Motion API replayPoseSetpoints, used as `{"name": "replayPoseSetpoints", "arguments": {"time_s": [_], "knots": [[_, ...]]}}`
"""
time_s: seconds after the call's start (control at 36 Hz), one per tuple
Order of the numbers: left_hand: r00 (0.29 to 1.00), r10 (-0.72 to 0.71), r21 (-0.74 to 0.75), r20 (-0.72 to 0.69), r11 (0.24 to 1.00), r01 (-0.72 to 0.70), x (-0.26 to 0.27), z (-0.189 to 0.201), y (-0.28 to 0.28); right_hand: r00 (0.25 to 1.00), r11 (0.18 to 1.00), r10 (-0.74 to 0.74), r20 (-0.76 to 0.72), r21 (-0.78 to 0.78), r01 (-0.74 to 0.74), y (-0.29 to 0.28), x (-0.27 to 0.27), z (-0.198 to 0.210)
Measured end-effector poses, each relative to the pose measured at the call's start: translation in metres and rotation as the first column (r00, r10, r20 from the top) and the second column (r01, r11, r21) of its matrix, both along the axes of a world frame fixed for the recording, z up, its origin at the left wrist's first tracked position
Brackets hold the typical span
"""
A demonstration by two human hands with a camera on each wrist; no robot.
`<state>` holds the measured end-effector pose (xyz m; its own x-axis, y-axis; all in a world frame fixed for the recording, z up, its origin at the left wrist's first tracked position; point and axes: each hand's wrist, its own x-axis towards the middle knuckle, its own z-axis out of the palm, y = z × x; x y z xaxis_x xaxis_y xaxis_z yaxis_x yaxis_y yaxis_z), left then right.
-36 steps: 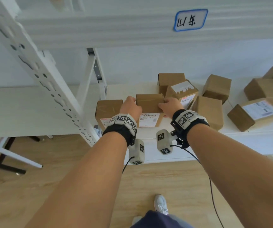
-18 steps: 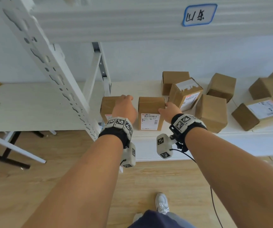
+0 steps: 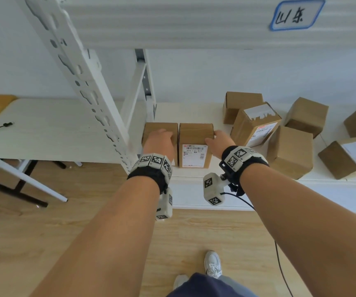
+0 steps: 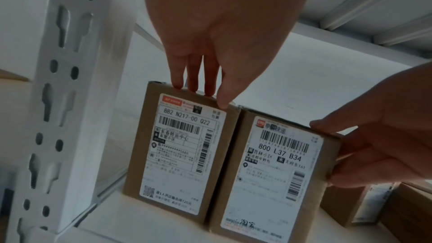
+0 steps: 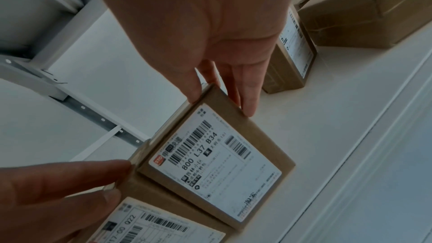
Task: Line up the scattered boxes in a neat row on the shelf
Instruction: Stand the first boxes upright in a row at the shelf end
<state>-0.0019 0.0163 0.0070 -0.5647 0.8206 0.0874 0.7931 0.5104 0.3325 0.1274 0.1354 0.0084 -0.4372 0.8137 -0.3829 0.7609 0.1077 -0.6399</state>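
While both hands sit on the near-left pair of boxes, the left hand (image 3: 159, 142) lies over the top of the leftmost brown cardboard box with a white shipping label (image 4: 180, 151), fingers (image 4: 193, 73) straight and together, tips on its top front edge, not curled round it. The right hand (image 3: 219, 144) clasps the second brown cardboard box labelled 800 L37 B34 (image 3: 195, 144): thumb (image 5: 187, 82) on the top corner, fingers down its right side. The two boxes stand upright, side faces touching, labels facing near, close to the front edge of the white shelf board (image 3: 196, 174). The leftmost box stands just beside the white perforated steel upright (image 3: 82, 82), little room left there. Right of the second box a bare strip of shelf opens. Farther right, scattered brown cardboard boxes (image 3: 289, 152) sit at mixed angles, one tilted box with a torn white label (image 3: 256, 123) nearest. A blue-bordered handwritten tag (image 3: 297, 15) hangs on the upper shelf.
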Motion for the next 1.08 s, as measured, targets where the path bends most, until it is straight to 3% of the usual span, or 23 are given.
{"name": "replayPoseSetpoints", "arguments": {"time_s": [0.44,0.67,0.92,1.08], "knots": [[1.000,0.012,-0.069,-0.004,0.998,-0.012,-0.005,0.003,0.005,0.999,1.000,0.014,0.029,0.005,-0.014,0.005,-0.001,-0.004],[0.995,0.005,-0.092,-0.096,0.996,-0.014,0.010,0.013,0.011,0.997,0.991,0.030,0.070,0.127,-0.039,0.013,0.026,0.005],[0.996,-0.091,-0.076,-0.001,0.993,0.091,0.053,0.029,0.060,0.972,0.954,0.035,0.231,0.284,-0.102,0.052,0.080,0.026],[0.989,-0.098,-0.079,0.106,0.991,0.107,0.097,0.031,0.108,0.987,0.962,-0.124,0.107,0.257,0.093,0.100,0.124,0.025]]}}
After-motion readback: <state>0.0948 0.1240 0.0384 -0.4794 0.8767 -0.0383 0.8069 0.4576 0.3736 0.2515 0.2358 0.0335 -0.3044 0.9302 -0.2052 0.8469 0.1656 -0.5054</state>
